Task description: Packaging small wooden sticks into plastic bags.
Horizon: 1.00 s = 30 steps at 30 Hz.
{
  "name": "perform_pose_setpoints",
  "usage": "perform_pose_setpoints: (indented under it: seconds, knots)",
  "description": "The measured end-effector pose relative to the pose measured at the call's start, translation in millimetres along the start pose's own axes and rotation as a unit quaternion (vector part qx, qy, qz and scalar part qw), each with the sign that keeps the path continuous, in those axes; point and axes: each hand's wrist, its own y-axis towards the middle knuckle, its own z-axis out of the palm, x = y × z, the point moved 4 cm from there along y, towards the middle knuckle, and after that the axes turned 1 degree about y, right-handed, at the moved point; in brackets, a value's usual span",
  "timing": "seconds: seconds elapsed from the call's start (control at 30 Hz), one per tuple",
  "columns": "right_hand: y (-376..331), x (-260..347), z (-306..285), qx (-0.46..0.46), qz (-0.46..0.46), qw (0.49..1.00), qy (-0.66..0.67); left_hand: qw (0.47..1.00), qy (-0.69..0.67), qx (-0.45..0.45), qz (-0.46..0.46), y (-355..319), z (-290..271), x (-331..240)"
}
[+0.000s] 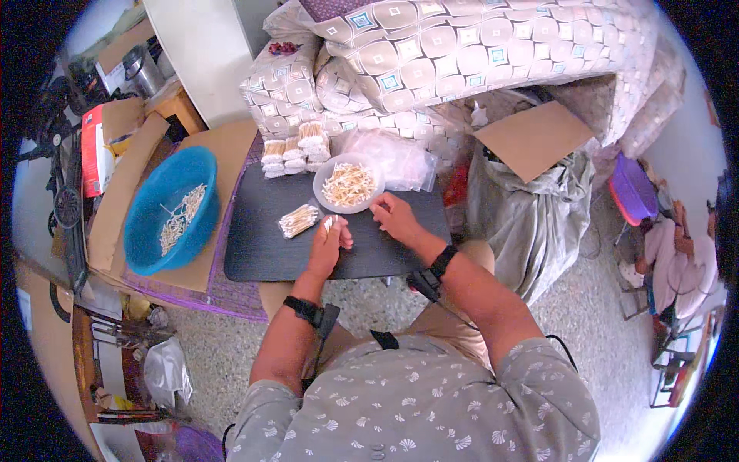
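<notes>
My left hand (331, 240) is closed around a small bunch of cotton swabs (330, 222), whose white tips show above the fingers. Beside it on the black tabletop (258, 223) lies a clear bag packed with cotton swabs (299, 221). My right hand (396, 216) is at the near right rim of a white bowl (318, 190) with loose cotton swabs (348, 185) in it. Its fingers are curled together, and whatever they may pinch is too small to make out.
Stacked packs of swabs (295, 151) and clear plastic bags (400, 158) lie at the table's far side. A blue basin (138, 223) with more swabs stands left on cardboard. On the right are a grey sack (523, 219) under cardboard (535, 138) and, farther off, another person (677, 262).
</notes>
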Motion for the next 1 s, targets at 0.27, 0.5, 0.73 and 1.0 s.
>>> perform_pose_setpoints:
  seconds: [0.27, 0.5, 0.73, 1.0]
  knots:
    - [5.2, 25.4, -16.1, -0.065, -0.151, 0.96, -0.228, 0.956, 0.281, -0.034, 0.077, 0.5, -12.5, 3.2]
    - [40.4, 64.3, -17.7, -0.023, -0.242, 0.908, -0.341, 0.945, 0.314, -0.037, 0.08, -1.5, -14.4, 11.6]
    - [76.6, 53.1, 10.4, 0.081, -0.217, 0.86, -0.456, 0.94, 0.324, -0.042, 0.096, -1.6, -8.1, 5.9]
    - [83.1, 60.8, 33.1, 0.073, -0.235, 0.873, -0.421, 0.942, 0.31, -0.045, 0.117, -1.3, -8.7, 5.1]
